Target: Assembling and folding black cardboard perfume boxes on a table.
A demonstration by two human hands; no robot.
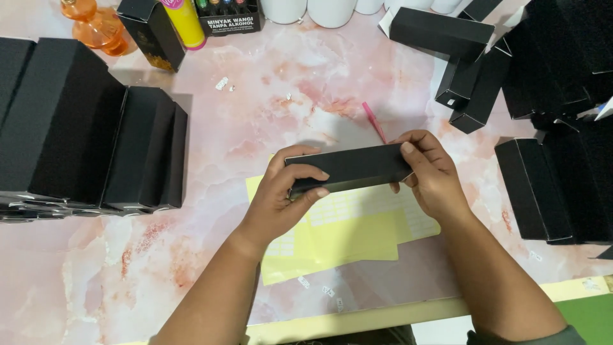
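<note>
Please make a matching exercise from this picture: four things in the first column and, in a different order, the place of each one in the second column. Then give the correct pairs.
Things:
1. long black box
2. yellow sticker sheet
3. pink pen
4. orange glass bottle

Places:
A. at the far left corner of the marble table
B. flat on the table under the hands
C. held between the left hand and the right hand
D. on the table just beyond the held box

Pairs: 1-C, 2-B, 3-D, 4-A
</note>
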